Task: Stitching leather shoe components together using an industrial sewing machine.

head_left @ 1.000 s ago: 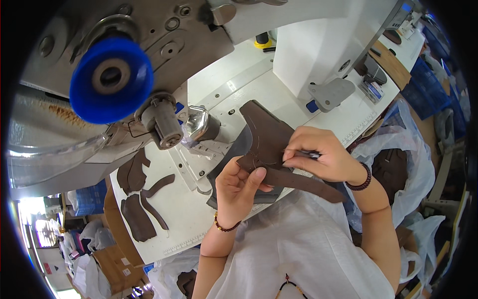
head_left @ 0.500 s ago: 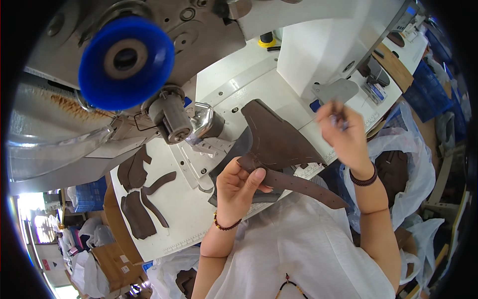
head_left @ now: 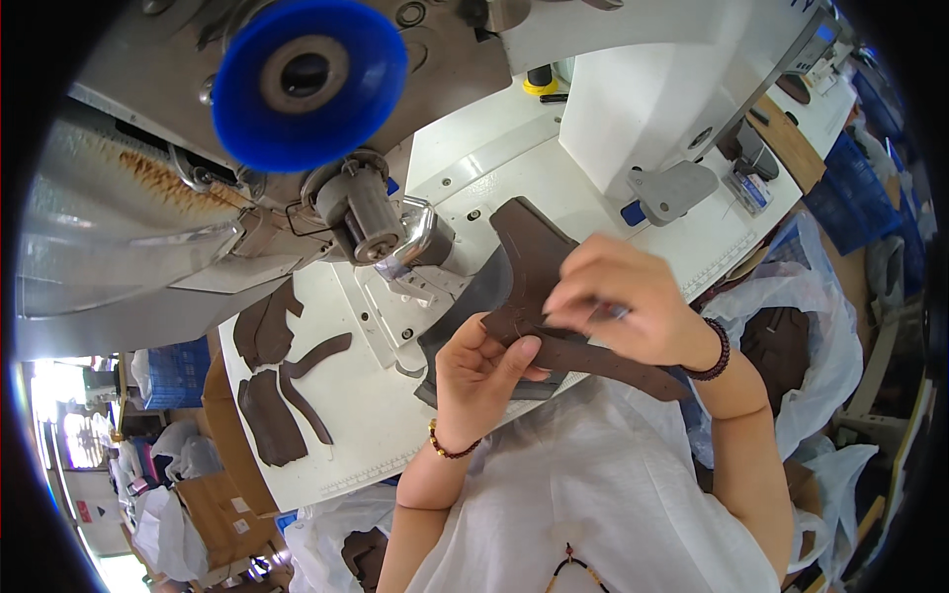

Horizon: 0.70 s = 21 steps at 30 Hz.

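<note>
My left hand (head_left: 482, 374) pinches a dark brown leather piece (head_left: 534, 262) between thumb and fingers. From that grip, a brown strap (head_left: 633, 376) with a row of small holes runs off to the right. Pale thread ends show on the leather near my left thumb. Curled and smeared by motion, my right hand (head_left: 628, 301) is over the leather, just right of my left fingers. Something small and dark, with a shiny end, sits in it; its kind is too blurred to tell.
A sewing machine with a blue handwheel (head_left: 381, 84) looms at upper left, its metal head (head_left: 371, 222) above the white table (head_left: 366, 435). Cut brown pieces (head_left: 269, 420) lie at left. Plastic bags (head_left: 830, 346) holding leather hang at right, near blue crates (head_left: 850, 183).
My right hand has come down and left, from beside the grey plate to the leather near my left hand. My left hand keeps its pinch.
</note>
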### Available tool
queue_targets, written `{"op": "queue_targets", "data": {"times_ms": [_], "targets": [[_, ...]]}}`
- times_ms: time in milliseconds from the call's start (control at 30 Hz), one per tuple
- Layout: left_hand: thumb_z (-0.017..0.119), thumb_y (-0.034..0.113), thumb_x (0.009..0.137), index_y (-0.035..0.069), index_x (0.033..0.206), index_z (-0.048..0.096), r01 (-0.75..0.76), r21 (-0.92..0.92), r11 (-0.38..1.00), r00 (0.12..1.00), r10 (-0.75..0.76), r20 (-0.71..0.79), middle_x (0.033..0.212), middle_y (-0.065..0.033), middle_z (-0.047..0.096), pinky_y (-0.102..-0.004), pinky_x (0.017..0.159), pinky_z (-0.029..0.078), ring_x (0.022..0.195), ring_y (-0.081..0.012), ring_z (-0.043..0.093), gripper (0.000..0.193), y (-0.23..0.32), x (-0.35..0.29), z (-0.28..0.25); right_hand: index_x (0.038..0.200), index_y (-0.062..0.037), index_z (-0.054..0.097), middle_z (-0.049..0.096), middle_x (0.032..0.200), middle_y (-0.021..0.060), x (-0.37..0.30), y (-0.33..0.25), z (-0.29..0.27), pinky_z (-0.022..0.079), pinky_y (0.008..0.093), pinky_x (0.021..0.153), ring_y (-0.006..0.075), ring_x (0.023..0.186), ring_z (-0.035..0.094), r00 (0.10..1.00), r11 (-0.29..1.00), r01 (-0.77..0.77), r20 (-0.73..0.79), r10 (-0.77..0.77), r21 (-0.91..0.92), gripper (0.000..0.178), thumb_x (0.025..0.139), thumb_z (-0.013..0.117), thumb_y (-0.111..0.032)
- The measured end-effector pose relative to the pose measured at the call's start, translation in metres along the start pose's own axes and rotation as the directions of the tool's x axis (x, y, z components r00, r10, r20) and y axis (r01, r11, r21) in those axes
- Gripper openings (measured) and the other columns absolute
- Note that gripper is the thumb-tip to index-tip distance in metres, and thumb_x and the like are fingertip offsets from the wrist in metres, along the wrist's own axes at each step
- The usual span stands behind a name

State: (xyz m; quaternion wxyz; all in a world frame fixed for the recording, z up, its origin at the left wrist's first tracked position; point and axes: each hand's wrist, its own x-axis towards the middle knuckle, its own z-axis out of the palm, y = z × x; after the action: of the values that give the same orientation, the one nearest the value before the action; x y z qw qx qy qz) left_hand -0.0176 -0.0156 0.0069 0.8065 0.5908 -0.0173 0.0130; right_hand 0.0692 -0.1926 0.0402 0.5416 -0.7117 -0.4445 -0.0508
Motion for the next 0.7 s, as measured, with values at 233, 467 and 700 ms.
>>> {"op": "queue_targets", "data": {"times_ms": [233, 467, 700], "targets": [[0.06, -0.004, 0.083, -0.008, 0.105, 0.052, -0.039, 0.165, 0.986, 0.999, 0.038, 0.012, 0.093, -0.0121, 0.065, -0.0224, 0.067, 0.056, 0.08, -0.0123, 0.063, 0.023, 0.004, -0.002, 0.002, 0.092, -0.0046, 0.056, 0.053, 0.085, 0.0057, 0.011, 0.0, -0.003, 0.045, 0.0278, 0.056, 0.0214, 0.068, 0.055, 0.985, 0.952, 0.131, 0.147, -0.093, -0.275, 0.022, 0.071, 0.065, -0.003], [0.062, 0.0, 0.083, -0.008, 0.103, 0.054, 0.023, 0.047, 0.999, 1.0, -0.023, 0.0, 0.092, -0.0119, 0.065, -0.0223, 0.064, 0.056, 0.078, -0.0126, 0.063, 0.022, 0.008, -0.002, -0.006, 0.095, -0.0034, 0.052, 0.05, 0.072, 0.0081, -0.003, 0.001, -0.018, 0.043, 0.0287, 0.056, 0.0209, 0.059, 0.05, 0.97, 0.971, -0.21, -0.147, 0.192, -0.114, 0.021, 0.084, 0.063, -0.018], [0.064, 0.001, 0.082, -0.008, 0.101, 0.057, 0.04, -0.049, 0.998, 0.999, -0.039, 0.017, 0.091, -0.0116, 0.065, -0.0219, 0.062, 0.056, 0.075, -0.0124, 0.063, 0.022, 0.009, -0.004, -0.013, 0.091, -0.003, 0.055, 0.057, 0.077, 0.0098, -0.001, 0.003, -0.007, 0.044, 0.0331, 0.052, 0.026, 0.064, 0.058, 0.988, 0.985, 0.026, 0.153, 0.0, -0.168, 0.028, 0.077, 0.07, -0.022]]}}
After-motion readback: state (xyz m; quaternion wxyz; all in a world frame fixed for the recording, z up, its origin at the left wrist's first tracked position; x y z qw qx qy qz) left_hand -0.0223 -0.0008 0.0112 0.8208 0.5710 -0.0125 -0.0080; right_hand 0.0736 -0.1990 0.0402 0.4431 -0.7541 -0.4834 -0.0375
